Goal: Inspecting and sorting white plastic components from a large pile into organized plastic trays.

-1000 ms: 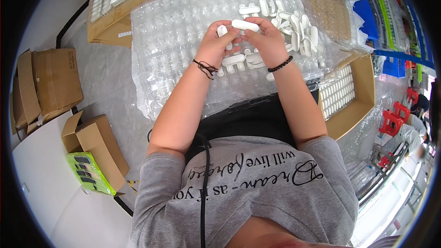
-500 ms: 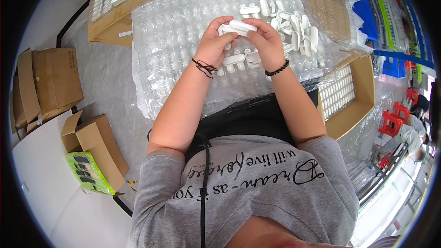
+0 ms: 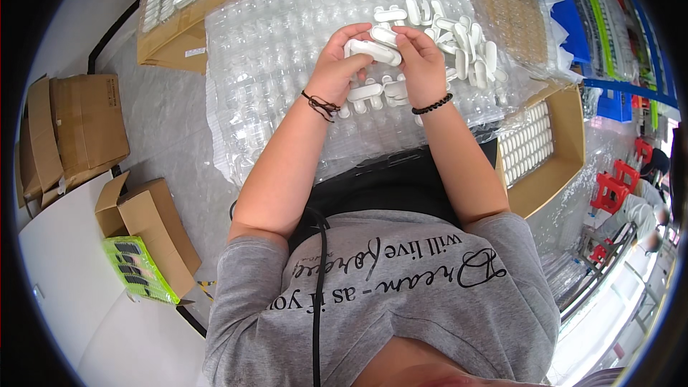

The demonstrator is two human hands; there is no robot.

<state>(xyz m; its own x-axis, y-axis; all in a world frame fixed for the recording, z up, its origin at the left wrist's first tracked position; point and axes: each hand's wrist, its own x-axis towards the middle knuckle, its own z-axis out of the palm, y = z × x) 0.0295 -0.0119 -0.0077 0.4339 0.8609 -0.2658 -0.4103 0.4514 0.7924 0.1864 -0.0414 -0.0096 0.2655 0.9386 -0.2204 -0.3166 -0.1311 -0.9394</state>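
Observation:
A clear plastic blister tray (image 3: 272, 64) with many small pockets lies across the table in front of me. Above its middle my left hand (image 3: 338, 64) and my right hand (image 3: 421, 66) hold one white oblong plastic part (image 3: 373, 50) between them, one hand at each end. Several more white oblong parts (image 3: 459, 43) lie loose on the tray's far right side, and a few white parts (image 3: 364, 93) sit below my hands. A dark cord band is on my left wrist, a black bead bracelet on my right.
An open cardboard box (image 3: 545, 150) with rows of white parts stands at my right. Another box (image 3: 179, 0) of white parts sits at the far left, where someone else's hand shows. Flattened and open cartons (image 3: 86, 129) and a green pack (image 3: 140, 269) lie on the left.
Both hands have shifted slightly with the white part, turning it between the fingers; it stays above the tray's middle.

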